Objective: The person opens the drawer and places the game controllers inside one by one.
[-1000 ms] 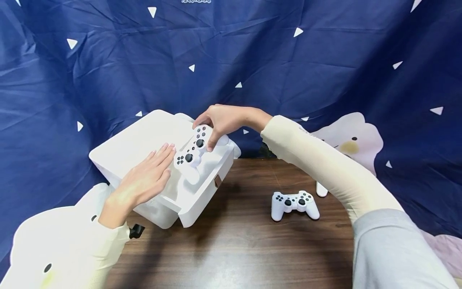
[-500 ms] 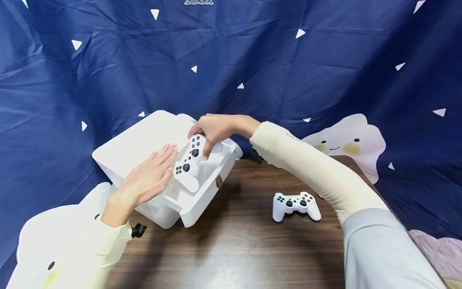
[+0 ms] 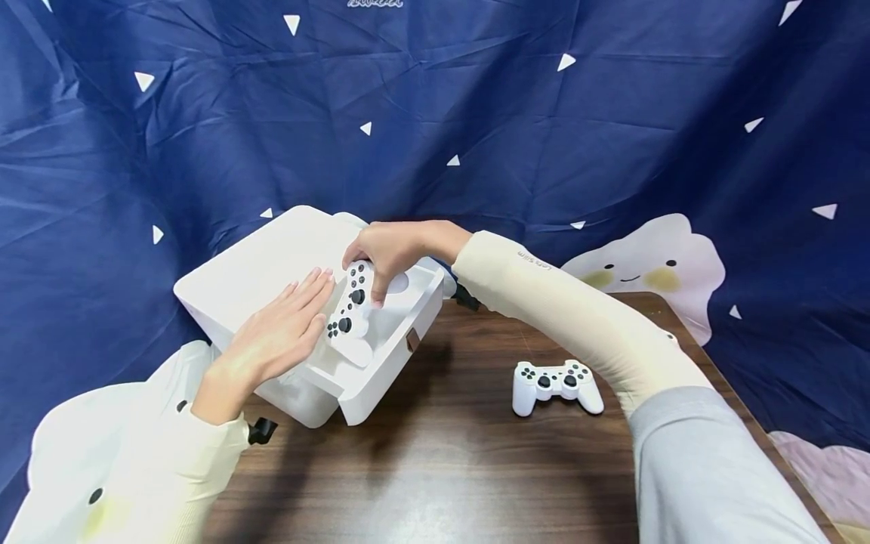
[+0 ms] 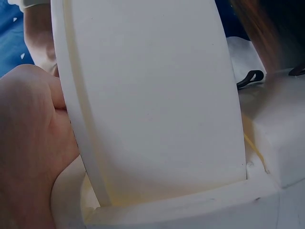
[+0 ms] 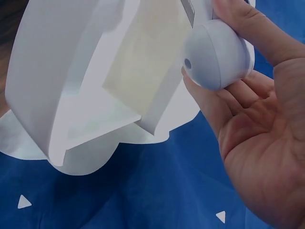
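Observation:
My right hand (image 3: 390, 253) grips one end of a white game controller (image 3: 355, 302), thumb on its face and fingers round the far side. The controller is tilted within the pulled-out white drawer (image 3: 387, 378); whether it touches the drawer floor I cannot tell. One rounded handle of the controller (image 5: 217, 55) shows in the right wrist view, held by my right hand (image 5: 257, 119). My left hand (image 3: 279, 332) lies with straight fingers on the top of the white drawer box (image 3: 272, 261), fingertips near the controller. Part of the left hand (image 4: 33, 133) shows beside a white panel (image 4: 152, 95) in the left wrist view.
A second white controller (image 3: 556, 387) lies upright-facing on the brown wooden table (image 3: 462, 461), right of the drawer. The drawer front carries a brown tab (image 3: 412, 340). A dark blue cloth (image 3: 476, 113) with white triangles and printed clouds hangs behind.
My right hand has moved down and left with the controller, deeper into the drawer. The left hand stays on the box. A white handle on the table at right is now hidden by my right sleeve.

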Tool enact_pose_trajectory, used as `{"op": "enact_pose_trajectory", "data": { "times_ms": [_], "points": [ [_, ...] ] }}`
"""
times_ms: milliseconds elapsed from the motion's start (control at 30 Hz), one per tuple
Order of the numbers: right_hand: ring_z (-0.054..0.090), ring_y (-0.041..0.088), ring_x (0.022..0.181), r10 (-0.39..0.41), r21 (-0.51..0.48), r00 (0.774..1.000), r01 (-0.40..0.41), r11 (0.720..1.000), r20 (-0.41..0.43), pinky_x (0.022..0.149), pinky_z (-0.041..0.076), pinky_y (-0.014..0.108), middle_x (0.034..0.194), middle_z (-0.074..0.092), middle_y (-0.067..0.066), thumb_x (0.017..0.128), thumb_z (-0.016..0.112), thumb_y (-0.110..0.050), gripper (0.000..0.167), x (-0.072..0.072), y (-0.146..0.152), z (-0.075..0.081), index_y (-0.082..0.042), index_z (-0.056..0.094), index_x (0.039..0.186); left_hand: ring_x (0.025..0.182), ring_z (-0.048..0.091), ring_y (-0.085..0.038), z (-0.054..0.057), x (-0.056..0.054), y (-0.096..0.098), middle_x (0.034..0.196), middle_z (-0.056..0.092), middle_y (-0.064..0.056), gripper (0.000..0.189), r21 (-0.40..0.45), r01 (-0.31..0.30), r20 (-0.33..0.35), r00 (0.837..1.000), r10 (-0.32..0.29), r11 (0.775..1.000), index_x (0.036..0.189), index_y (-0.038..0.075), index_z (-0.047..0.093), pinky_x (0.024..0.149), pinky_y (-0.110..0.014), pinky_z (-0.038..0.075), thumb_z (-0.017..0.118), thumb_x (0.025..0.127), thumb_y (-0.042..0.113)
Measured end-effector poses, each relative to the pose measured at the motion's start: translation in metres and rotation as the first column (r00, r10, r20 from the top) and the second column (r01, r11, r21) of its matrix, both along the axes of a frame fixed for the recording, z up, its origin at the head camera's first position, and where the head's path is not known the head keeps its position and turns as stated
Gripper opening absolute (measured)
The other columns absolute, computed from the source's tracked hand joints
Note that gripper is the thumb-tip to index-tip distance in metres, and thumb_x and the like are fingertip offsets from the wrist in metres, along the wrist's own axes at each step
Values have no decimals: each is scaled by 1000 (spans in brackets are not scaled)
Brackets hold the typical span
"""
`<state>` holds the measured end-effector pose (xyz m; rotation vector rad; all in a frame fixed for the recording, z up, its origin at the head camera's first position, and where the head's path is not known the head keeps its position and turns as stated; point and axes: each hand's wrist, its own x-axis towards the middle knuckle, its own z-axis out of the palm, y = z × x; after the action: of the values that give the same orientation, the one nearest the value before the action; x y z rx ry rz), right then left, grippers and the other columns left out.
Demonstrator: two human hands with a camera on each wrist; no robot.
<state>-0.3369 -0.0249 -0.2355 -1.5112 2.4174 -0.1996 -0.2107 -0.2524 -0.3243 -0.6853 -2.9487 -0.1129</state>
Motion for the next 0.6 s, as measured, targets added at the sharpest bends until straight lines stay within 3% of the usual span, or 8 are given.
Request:
{"op": "enact_pose_trajectory", "data": {
  "times_ms": [233,433,600],
  "points": [
    [63,14,109,26,33,999,-27,999,31,98,52,23,132,74,5,76,97,-28,76,-1,-7,-7,-4,67,141,168,13,-29,-1,0,0,179,18,-9,61,5,-6,6,1000,6,1000,169,6,24,138,-51,14,34,113,26],
    [62,17,124,-18,133,998,25,991,-53,112,50,28,143,69,5,80,96,-35,79,0,-11,-4,-7,64,146,168,13,-29,-1,0,0,179,18,-10,60,12,-9,5,1000,9,1000,169,5,25,139,-52,14,35,113,25],
    [62,17,126,-52,273,992,82,958,-115,116,50,31,145,67,4,80,96,-33,78,2,-15,-1,-9,64,147,168,13,-29,-1,-1,0,179,17,-10,61,14,-13,11,1000,13,1000,169,5,23,139,-52,13,34,113,25]
  ]
}}
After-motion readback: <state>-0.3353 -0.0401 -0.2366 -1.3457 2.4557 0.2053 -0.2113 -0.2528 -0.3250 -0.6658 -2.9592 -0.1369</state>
